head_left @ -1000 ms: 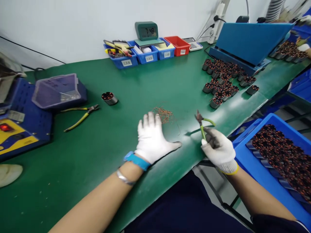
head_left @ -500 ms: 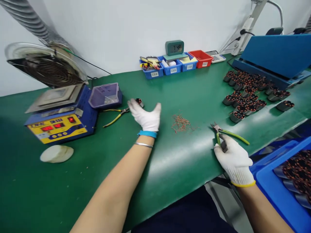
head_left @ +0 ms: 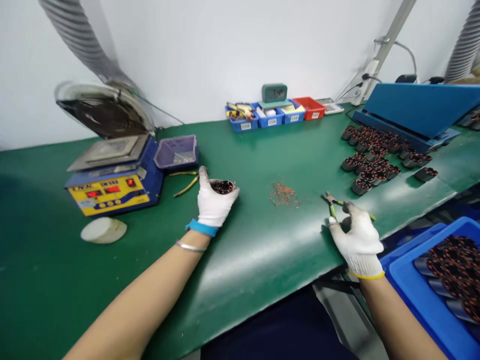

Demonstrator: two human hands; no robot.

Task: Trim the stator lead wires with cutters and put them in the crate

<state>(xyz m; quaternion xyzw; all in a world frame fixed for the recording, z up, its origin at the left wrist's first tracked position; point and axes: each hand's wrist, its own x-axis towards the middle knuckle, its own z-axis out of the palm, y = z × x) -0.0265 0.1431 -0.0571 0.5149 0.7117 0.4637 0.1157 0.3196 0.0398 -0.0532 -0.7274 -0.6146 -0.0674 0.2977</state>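
Note:
My left hand (head_left: 214,204), in a white glove, is wrapped round a metal cylinder with dark and copper windings (head_left: 224,187) that face up. Behind it lie yellow-handled pliers (head_left: 186,188) on the green table, their jaws hidden by the hand. My right hand (head_left: 356,232), gloved too, holds green-handled cutters (head_left: 330,200) at the table's front edge, with jaws apart and pointing away. Between the hands is a small pile of copper wire scraps (head_left: 284,194).
At left stand a blue and yellow machine (head_left: 112,192), a round white block (head_left: 104,230) and a purple bin (head_left: 176,151). Many wound cylinders (head_left: 375,142) sit at right by a blue case (head_left: 420,110). A blue crate (head_left: 408,290) is at lower right.
My left hand has closed round the wound cylinder, which was beyond its fingers before. My right hand still has the cutters. The whole view has shifted a little.

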